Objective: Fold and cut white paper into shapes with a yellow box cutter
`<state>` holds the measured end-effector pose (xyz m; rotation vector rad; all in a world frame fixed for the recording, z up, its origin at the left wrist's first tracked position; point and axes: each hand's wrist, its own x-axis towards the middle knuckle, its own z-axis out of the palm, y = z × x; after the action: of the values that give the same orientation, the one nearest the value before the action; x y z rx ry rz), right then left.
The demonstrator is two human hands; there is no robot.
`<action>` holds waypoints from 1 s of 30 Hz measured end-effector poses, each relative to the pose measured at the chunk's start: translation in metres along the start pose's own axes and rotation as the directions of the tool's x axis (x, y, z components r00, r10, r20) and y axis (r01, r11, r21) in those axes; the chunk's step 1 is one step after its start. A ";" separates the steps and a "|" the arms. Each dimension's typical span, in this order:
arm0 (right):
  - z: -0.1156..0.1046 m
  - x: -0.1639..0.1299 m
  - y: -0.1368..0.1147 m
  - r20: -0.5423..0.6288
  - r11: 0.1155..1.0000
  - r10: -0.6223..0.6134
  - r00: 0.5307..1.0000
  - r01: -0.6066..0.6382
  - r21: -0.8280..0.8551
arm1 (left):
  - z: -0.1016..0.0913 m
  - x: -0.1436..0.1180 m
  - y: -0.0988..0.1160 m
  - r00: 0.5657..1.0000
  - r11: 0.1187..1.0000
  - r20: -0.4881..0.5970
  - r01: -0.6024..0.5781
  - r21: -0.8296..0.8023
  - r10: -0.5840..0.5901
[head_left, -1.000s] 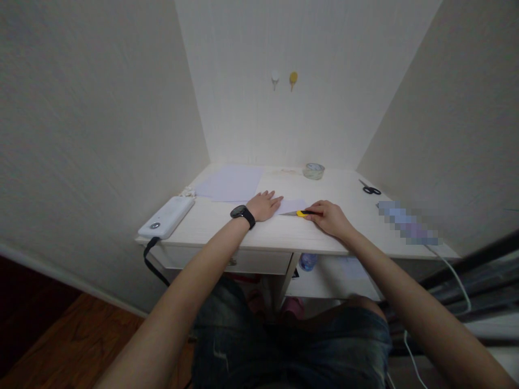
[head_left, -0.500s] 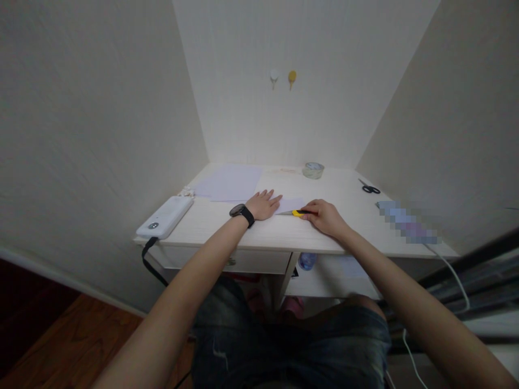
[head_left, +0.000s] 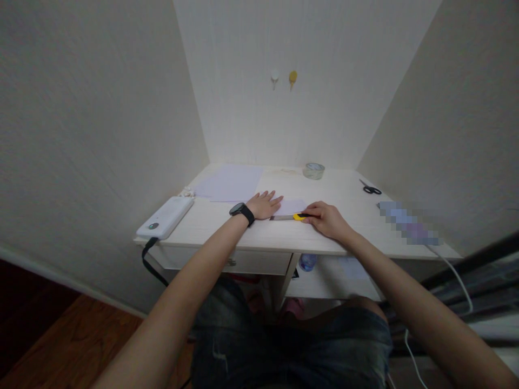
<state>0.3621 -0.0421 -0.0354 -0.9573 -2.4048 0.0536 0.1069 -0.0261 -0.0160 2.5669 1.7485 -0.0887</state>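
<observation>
My left hand [head_left: 263, 205] lies flat with fingers spread on a small sheet of white paper [head_left: 290, 207] near the front of the desk. A black watch is on that wrist. In my right hand [head_left: 324, 217] is a yellow and black utility knife [head_left: 300, 216], gripped by its handle. Its long blade points left along the paper's near edge, the tip close to the heel of my left hand. Part of the paper is hidden under my left palm.
Larger white sheets [head_left: 237, 182] lie at the back left of the desk [head_left: 259, 236]. A white power bank-like device [head_left: 167, 217] with a black cable stands left. A tape roll [head_left: 313, 171], black-handled scissors [head_left: 372, 190] and a blurred-out object [head_left: 407, 222] with a white cable are rightward.
The knife blade has turned slightly and come a little nearer to me, now lying beside the paper's near edge. My left hand has stayed in place.
</observation>
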 end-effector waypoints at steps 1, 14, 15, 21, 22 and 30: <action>0.000 -0.001 0.000 -0.004 1.000 -0.002 1.000 0.002 0.002 | 0.000 0.000 0.000 1.000 1.000 0.000 -0.003 -0.003 0.003; -0.021 -0.020 0.033 0.030 0.989 0.099 0.995 -0.102 0.110 | 0.004 -0.007 -0.002 0.980 0.998 -0.199 -0.025 -0.062 0.012; -0.025 -0.023 0.041 0.016 0.983 0.138 0.990 -0.138 0.123 | 0.005 -0.007 -0.003 0.973 0.998 -0.229 -0.018 -0.068 0.002; -0.037 -0.032 0.084 -0.064 0.928 0.372 0.926 -0.370 0.035 | 0.005 -0.008 0.001 0.929 0.996 -0.369 -0.006 -0.091 -0.029; -0.037 -0.031 0.089 -0.081 0.916 0.399 0.913 -0.401 -0.009 | 0.005 -0.009 0.002 0.929 0.995 -0.370 -0.014 -0.100 -0.024; -0.033 -0.009 0.100 -0.120 0.802 0.505 0.855 -0.516 -0.300 | 0.005 -0.015 0.008 0.942 0.990 -0.335 -0.027 -0.137 -0.021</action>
<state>0.4465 0.0217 -0.0343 -1.7308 -2.0879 -0.1649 0.1085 -0.0428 -0.0200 2.5999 1.7731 0.4841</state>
